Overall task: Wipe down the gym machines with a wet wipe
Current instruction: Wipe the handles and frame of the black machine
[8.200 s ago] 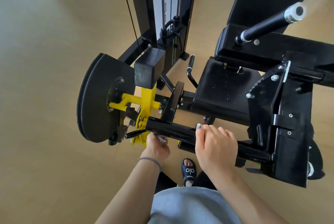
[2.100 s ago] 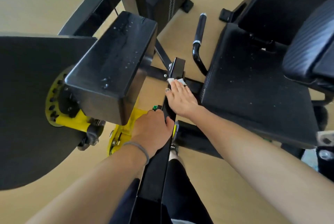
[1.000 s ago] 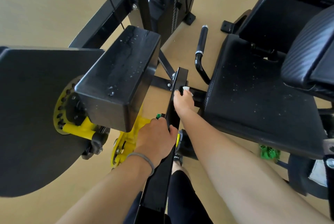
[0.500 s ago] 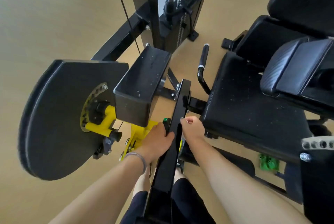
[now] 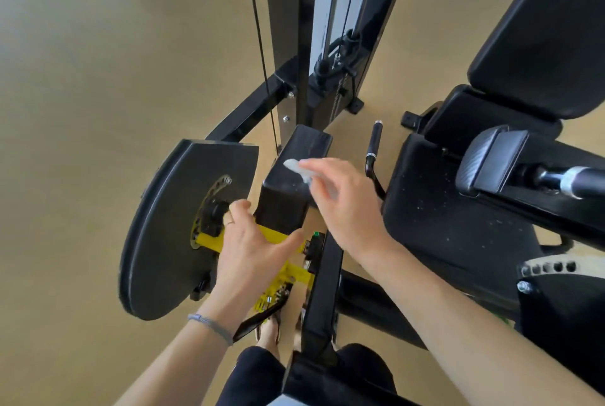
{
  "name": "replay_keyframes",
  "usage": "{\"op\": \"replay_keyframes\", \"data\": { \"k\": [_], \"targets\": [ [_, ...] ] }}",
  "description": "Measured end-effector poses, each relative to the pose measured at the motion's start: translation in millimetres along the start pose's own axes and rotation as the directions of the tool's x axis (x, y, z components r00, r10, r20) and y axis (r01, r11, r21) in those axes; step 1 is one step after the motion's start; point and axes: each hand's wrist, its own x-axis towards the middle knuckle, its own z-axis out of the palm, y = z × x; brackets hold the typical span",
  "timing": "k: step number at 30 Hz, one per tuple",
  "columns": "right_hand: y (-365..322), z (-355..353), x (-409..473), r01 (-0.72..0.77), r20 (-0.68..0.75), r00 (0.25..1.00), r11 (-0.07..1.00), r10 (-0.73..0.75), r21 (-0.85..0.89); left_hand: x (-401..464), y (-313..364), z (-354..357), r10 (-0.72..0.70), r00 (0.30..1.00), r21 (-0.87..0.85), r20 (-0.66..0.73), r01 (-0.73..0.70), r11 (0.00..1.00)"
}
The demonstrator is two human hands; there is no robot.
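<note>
Hovering over the black padded block (image 5: 296, 183), the right hand (image 5: 343, 202) pinches a crumpled white wet wipe (image 5: 296, 168); the block's long axis runs near-to-far, just below. The left hand (image 5: 252, 251), half open, braces the yellow metal bar (image 5: 209, 240) lower left.

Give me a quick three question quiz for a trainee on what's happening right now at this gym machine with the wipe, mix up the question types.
1. True or false: the right hand holds the white wet wipe above the black block-shaped pad.
2. Which part does the left hand rest on? A) the yellow bar beside the black disc B) the seat pad C) the side handle
3. Fill in: the wristband is on the ____ wrist.

Key: 1 true; 2 A; 3 left.
</note>
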Motion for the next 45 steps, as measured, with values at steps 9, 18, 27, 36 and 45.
{"op": "replay_keyframes", "data": {
  "k": [9, 18, 27, 36, 45],
  "targets": [
    [18.6, 23.3, 19.3, 0.058, 0.415, 0.909, 0.977, 0.034, -0.206, 18.6, 31.9, 12.0, 0.168, 0.975, -0.08, -0.148, -0.181, 0.98],
    [-2.1, 10.1, 13.4, -0.053, 0.512, 0.852, 0.99, 0.115, -0.133, 14.3, 32.9, 11.0, 0.136, 0.979, -0.091, -0.154, -0.151, 0.984],
    [40.6, 13.2, 72.4, -0.091, 0.582, 0.792, 0.978, 0.185, -0.188, 15.0, 34.6, 13.6, 0.105, 0.98, -0.098, -0.167, -0.123, 0.988],
    [59.7, 30.4, 124.4, -0.39, 0.459, 0.788, 0.91, 0.41, -0.143, 16.8, 31.1, 15.0, 0.125, 0.978, -0.06, -0.167, -0.136, 0.989],
    [19.9, 31.2, 53.8, -0.361, 0.411, 0.83, 0.925, 0.377, -0.12, 16.4, 33.7, 11.3, 0.111, 0.981, -0.085, -0.16, -0.126, 0.988]
  ]
}}
